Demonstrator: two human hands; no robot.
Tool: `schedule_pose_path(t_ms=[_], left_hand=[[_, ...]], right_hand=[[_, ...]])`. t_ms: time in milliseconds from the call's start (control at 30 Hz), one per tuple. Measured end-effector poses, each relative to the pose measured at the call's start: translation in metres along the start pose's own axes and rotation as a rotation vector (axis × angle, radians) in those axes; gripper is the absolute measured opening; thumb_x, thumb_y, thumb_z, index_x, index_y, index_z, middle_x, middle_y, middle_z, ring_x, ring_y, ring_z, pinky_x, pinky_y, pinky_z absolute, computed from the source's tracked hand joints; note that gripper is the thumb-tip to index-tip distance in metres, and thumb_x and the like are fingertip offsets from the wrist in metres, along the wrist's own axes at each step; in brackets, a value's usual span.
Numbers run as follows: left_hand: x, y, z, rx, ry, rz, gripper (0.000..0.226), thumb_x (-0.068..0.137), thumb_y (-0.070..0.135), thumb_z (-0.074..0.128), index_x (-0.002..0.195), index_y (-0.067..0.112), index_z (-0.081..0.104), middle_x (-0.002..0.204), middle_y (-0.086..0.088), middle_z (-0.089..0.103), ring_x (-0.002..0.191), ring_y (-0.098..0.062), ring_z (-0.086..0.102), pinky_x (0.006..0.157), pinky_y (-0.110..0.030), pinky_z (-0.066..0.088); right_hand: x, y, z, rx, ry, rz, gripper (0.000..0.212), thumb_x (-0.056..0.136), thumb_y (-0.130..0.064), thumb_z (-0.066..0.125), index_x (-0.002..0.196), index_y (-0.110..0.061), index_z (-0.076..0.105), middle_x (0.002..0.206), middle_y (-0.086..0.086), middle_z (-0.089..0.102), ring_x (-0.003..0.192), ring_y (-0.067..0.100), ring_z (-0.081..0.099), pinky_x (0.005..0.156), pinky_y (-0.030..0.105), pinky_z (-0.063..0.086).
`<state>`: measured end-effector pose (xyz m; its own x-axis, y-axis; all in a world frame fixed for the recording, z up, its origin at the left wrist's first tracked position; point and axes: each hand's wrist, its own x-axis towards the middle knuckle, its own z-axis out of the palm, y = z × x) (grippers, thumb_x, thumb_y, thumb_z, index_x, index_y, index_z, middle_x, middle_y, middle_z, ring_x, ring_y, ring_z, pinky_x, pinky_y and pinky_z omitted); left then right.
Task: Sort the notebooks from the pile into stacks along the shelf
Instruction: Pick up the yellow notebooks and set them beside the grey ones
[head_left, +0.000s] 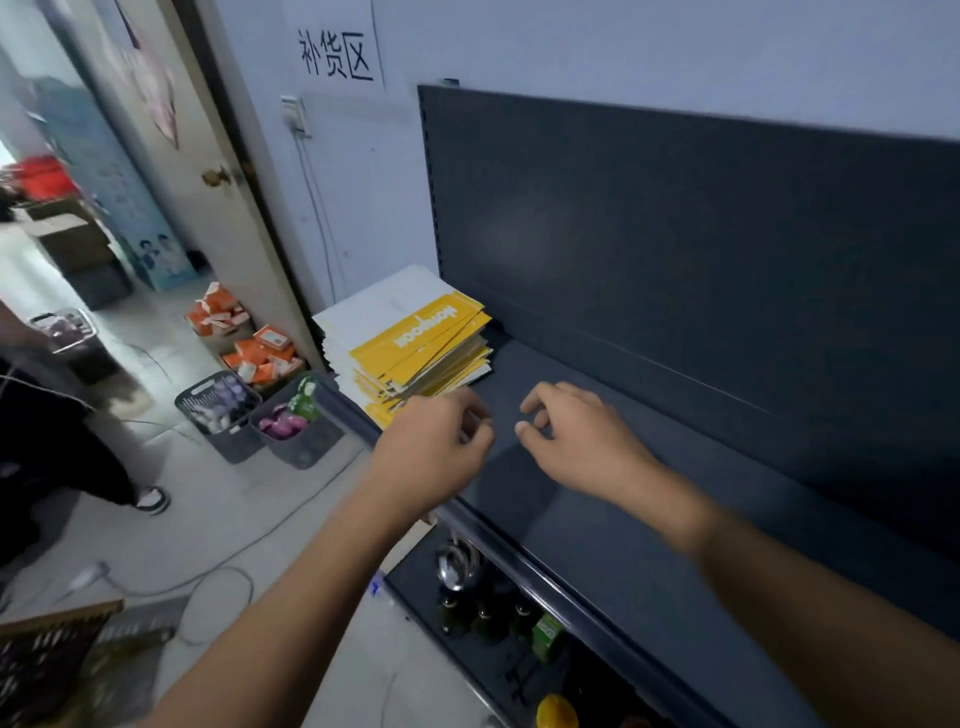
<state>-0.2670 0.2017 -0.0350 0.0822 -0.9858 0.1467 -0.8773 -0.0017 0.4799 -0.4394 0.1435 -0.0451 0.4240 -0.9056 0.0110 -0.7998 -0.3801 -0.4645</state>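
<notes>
A pile of white-and-yellow notebooks (405, 343) lies at the left end of the dark grey shelf (649, 467), slightly fanned out. My left hand (436, 447) hovers just in front of the pile's near corner, fingers curled and empty. My right hand (576, 431) floats over the bare shelf surface to the right of the pile, fingers loosely bent and apart, holding nothing. Both hands are close together, a small gap between their fingertips.
A dark back panel (675, 234) rises behind the shelf. Bottles and a round metal object (457, 566) sit on the lower shelf. On the floor to the left stand grey baskets (260, 415), orange packets (260, 353) and cables. Another person's leg and shoe (150, 499) are at far left.
</notes>
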Motion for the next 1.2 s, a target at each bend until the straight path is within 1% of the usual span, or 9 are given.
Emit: schedule_pose_path(t_ms=[300,433,600,733,833,900,1033,1133,1200], left_hand=[[0.085,-0.049,-0.024,0.015,0.014,0.112,0.017,0.094,0.035,0.055,0.105,0.028,0.067,0.084,0.013,0.07,0.079,-0.009,0.065,0.073,-0.034,0.054],[0.11,-0.059,-0.029,0.035,-0.027,0.157,0.018,0.095,0.039,0.054,0.106,0.032,0.066,0.087,0.015,0.07,0.079,-0.005,0.065,0.074,-0.033,0.055],[0.14,-0.07,-0.037,0.041,-0.062,0.247,0.018,0.096,0.04,0.053,0.105,0.033,0.066,0.086,0.017,0.069,0.078,-0.005,0.065,0.074,-0.036,0.055],[0.161,-0.084,-0.049,0.02,-0.072,0.308,0.014,0.095,0.042,0.053,0.1,0.036,0.065,0.082,0.019,0.067,0.075,-0.002,0.064,0.074,-0.035,0.055],[0.181,-0.103,-0.058,-0.008,-0.069,0.341,0.013,0.095,0.039,0.054,0.097,0.035,0.066,0.08,0.018,0.067,0.075,-0.003,0.065,0.073,-0.033,0.056],[0.201,-0.122,-0.063,-0.003,-0.062,0.357,0.013,0.095,0.035,0.056,0.095,0.032,0.068,0.08,0.016,0.069,0.076,-0.005,0.065,0.074,-0.034,0.056],[0.247,-0.167,-0.072,0.003,-0.067,0.366,0.012,0.091,0.029,0.057,0.09,0.028,0.069,0.085,0.013,0.07,0.083,-0.01,0.066,0.077,-0.037,0.056],[0.277,-0.196,-0.076,0.011,-0.104,0.405,0.013,0.091,0.028,0.056,0.092,0.027,0.068,0.093,0.009,0.068,0.09,-0.013,0.064,0.08,-0.034,0.054],[0.29,-0.211,-0.075,0.003,-0.122,0.427,0.014,0.093,0.028,0.055,0.094,0.026,0.069,0.097,0.008,0.065,0.094,-0.013,0.061,0.079,-0.032,0.051]], right_hand=[[0.095,-0.021,0.016,0.017,0.047,0.024,0.013,0.091,-0.04,0.054,0.101,-0.032,0.058,0.098,-0.011,0.061,0.092,0.02,0.062,0.085,0.043,0.054],[0.112,-0.022,0.018,0.009,0.058,0.056,0.011,0.092,-0.038,0.056,0.099,-0.031,0.058,0.098,-0.01,0.062,0.092,0.018,0.062,0.084,0.041,0.054],[0.13,-0.02,0.015,0.02,0.105,0.139,0.012,0.094,-0.038,0.056,0.102,-0.03,0.059,0.1,-0.01,0.064,0.092,0.017,0.062,0.084,0.038,0.054],[0.141,-0.028,0.02,0.039,0.128,0.197,0.014,0.094,-0.037,0.057,0.103,-0.027,0.061,0.098,-0.009,0.064,0.09,0.016,0.061,0.084,0.038,0.054],[0.153,-0.04,0.025,0.064,0.193,0.207,0.014,0.093,-0.034,0.06,0.102,-0.024,0.063,0.094,-0.007,0.066,0.088,0.017,0.061,0.081,0.039,0.054],[0.164,-0.051,0.03,0.098,0.224,0.248,0.012,0.092,-0.033,0.06,0.1,-0.024,0.063,0.093,-0.008,0.067,0.089,0.017,0.062,0.08,0.039,0.055],[0.191,-0.078,0.043,0.099,0.23,0.364,0.015,0.093,-0.033,0.06,0.106,-0.026,0.063,0.094,-0.01,0.066,0.089,0.014,0.064,0.08,0.036,0.055],[0.207,-0.098,0.056,0.137,0.254,0.475,0.018,0.093,-0.032,0.059,0.108,-0.025,0.063,0.095,-0.008,0.065,0.087,0.013,0.063,0.08,0.038,0.056],[0.215,-0.108,0.066,0.133,0.275,0.528,0.021,0.093,-0.032,0.058,0.112,-0.024,0.062,0.097,-0.006,0.064,0.089,0.014,0.063,0.081,0.04,0.056]])
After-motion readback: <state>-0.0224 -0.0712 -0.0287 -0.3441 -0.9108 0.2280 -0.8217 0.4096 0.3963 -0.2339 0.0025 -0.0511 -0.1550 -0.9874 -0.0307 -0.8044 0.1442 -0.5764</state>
